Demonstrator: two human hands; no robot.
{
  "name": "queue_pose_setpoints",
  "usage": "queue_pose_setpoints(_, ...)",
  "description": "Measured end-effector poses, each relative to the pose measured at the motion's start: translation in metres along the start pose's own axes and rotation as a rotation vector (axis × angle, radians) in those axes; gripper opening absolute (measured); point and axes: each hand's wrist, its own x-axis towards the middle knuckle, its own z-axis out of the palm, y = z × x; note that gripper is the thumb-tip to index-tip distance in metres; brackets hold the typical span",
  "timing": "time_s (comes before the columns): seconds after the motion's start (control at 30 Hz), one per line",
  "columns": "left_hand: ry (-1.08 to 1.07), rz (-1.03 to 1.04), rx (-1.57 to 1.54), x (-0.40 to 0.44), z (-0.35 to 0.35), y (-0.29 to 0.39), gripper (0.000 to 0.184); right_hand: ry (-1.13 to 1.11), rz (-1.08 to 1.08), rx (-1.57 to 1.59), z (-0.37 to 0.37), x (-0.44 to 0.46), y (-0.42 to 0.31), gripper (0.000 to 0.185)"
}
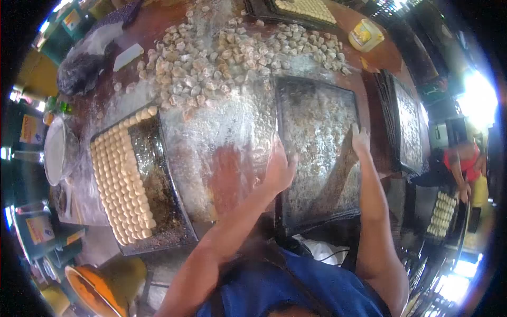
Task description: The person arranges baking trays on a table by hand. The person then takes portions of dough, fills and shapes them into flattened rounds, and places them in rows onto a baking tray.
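A dark, worn baking tray (pixel 319 153) lies in front of me, its surface bare and scuffed. My left hand (pixel 280 166) grips its left edge, thumb over the rim and fingers along the outer side. On the opposite edge, my right hand (pixel 360 141) is closed around the rim. To the left, a second baking tray (pixel 163 195) carries close rows of small round dough balls (pixel 119 179) on its left part. Beyond my hands, a wide heap of floured dough pieces (pixel 211 66) covers the table.
A stack of dark trays (pixel 398 121) stands at the right, and another filled tray (pixel 303 10) at the far edge. A yellow tub (pixel 365 35), a white scraper-like piece (pixel 128 57) and a round pan (pixel 55 150) sit around the floury table (pixel 227 174). A person (pixel 465 161) works at far right.
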Motion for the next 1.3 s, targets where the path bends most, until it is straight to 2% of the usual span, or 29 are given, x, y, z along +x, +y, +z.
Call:
queue_pose_setpoints(0.03, 0.114, -0.020, 0.021, 0.006, 0.004, 0.009, 0.073, -0.019, -0.031, -0.102, 0.009, -0.010, 0.004, 0.081)
queue_pose_setpoints(0.1, 0.026, -0.114, -0.033, 0.019, -0.011, 0.017, 0.074, -0.046, 0.015, 0.110, 0.005, -0.015, 0.012, 0.074)
queue_pose_setpoints(0.13, 0.015, -0.049, -0.029, 0.026, -0.017, 0.020, 0.074, 0.074, -0.023, 0.164, 0.008, -0.020, 0.008, 0.064)
queue_pose_setpoints(0.17, 0.001, 0.020, -0.025, 0.029, -0.022, 0.021, 0.074, 0.062, -0.014, 0.178, 0.007, -0.022, 0.003, 0.064)
queue_pose_setpoints(0.23, -0.021, 0.014, 0.020, 0.031, -0.023, 0.016, 0.069, 0.129, 0.035, -0.113, -0.024, -0.033, -0.054, 0.053)
queue_pose_setpoints(0.3, -0.054, -0.099, 0.015, 0.032, -0.040, 0.021, 0.064, 0.396, -0.385, 0.052, -0.022, -0.026, -0.104, 0.048)
queue_pose_setpoints(0.33, -0.060, -0.211, -0.024, 0.030, -0.061, 0.030, 0.062, 0.195, -0.486, 0.188, -0.038, -0.036, -0.150, 0.045)
queue_pose_setpoints(0.37, 0.089, -0.340, -0.017, 0.022, -0.081, 0.034, 0.059, 0.049, -0.588, 0.303, -0.029, -0.042, -0.190, 0.039)
queue_pose_setpoints(0.4, 0.184, -0.353, 0.141, 0.010, -0.107, 0.028, 0.056, -0.116, -0.670, 0.423, -0.021, -0.048, -0.229, 0.033)
queue_pose_setpoints(0.43, 0.278, -0.381, 0.297, -0.001, -0.132, 0.022, 0.054, -0.295, -0.771, 0.381, -0.034, -0.063, -0.273, 0.036)
queue_pose_setpoints(0.47, 0.306, -0.301, 0.604, -0.016, -0.161, 0.004, 0.052, -0.415, -0.887, 0.221, -0.026, -0.052, -0.307, 0.036)
queue_pose_setpoints(0.5, 0.353, -0.212, 0.734, -0.034, -0.184, -0.037, 0.051, -0.461, -0.872, 0.063, -0.002, -0.039, -0.334, 0.036)
queue_pose_setpoints(0.53, 0.391, -0.128, 0.863, -0.052, -0.197, -0.069, 0.049, -0.418, -0.817, -0.015, 0.025, -0.033, -0.355, 0.034)
queue_pose_setpoints(0.57, 0.395, -0.142, 0.872, -0.060, -0.198, -0.067, 0.049, -0.377, -0.759, -0.093, 0.056, -0.032, -0.366, 0.033)
queue_pose_setpoints(0.6, 0.402, -0.102, 0.909, -0.061, -0.195, -0.060, 0.047, -0.323, -0.987, -0.171, 0.100, -0.037, -0.367, 0.036)
queue_pose_setpoints(0.67, 0.435, -0.072, 0.910, -0.057, -0.194, -0.051, 0.043, -0.432, -0.813, 0.055, 0.109, -0.079, -0.388, 0.041)
queue_pose_setpoints(0.7, 0.440, -0.084, 0.904, -0.057, -0.193, -0.054, 0.043, -0.439, -0.823, 0.047, 0.088, -0.093, -0.404, 0.041)
queue_pose_setpoints(0.77, 0.415, -0.056, 0.910, -0.058, -0.198, -0.060, 0.044, -0.686, -0.922, -0.190, 0.058, -0.106, -0.432, 0.038)
queue_pose_setpoints(0.83, 0.387, -0.102, 0.916, -0.058, -0.198, -0.062, 0.045, -0.254, -0.983, 0.156, 0.082, -0.072, -0.462, 0.039)
queue_pose_setpoints(0.87, 0.369, -0.130, 0.905, -0.057, -0.197, -0.058, 0.045, -0.415, -0.956, 0.161, 0.072, -0.053, -0.488, 0.039)
queue_pose_setpoints(0.93, 0.348, -0.140, 0.862, -0.057, -0.202, -0.057, 0.047, -0.324, -0.996, 0.121, 0.106, -0.019, -0.522, 0.055)
queue_pose_setpoints(0.97, 0.346, -0.147, 0.867, -0.056, -0.204, -0.061, 0.047, -0.100, -1.090, 0.112, 0.155, -0.004, -0.525, 0.064)
queue_pose_setpoints(1.03, 0.374, -0.139, 0.822, -0.058, -0.202, -0.064, 0.045, 0.084, -1.135, 0.067, 0.165, -0.029, -0.516, 0.064)
queue_pose_setpoints(1.07, 0.374, -0.146, 0.810, -0.061, -0.202, -0.063, 0.044, 0.067, -1.135, 0.053, 0.165, -0.037, -0.510, 0.064)
queue_pose_setpoints(1.1, 0.366, -0.151, 0.797, -0.063, -0.201, -0.063, 0.044, -0.355, -1.083, 0.083, 0.122, -0.061, -0.509, 0.064)
queue_pose_setpoints(1.2, 0.404, -0.112, 0.823, -0.059, -0.201, -0.063, 0.044, -0.257, -1.197, 0.173, 0.138, -0.101, -0.467, 0.063)
queue_pose_setpoints(1.23, 0.396, -0.107, 0.808, -0.061, -0.200, -0.062, 0.044, 0.011, -1.345, 0.076, 0.133, -0.116, -0.447, 0.065)
queue_pose_setpoints(1.27, 0.401, -0.097, 0.815, -0.063, -0.200, -0.061, 0.043, 0.015, -1.335, 0.060, 0.123, -0.121, -0.430, 0.065)
queue_pose_setpoints(1.3, 0.407, -0.076, 0.826, -0.061, -0.204, -0.061, 0.042, -0.262, -1.208, 0.052, 0.100, -0.126, -0.421, 0.067)
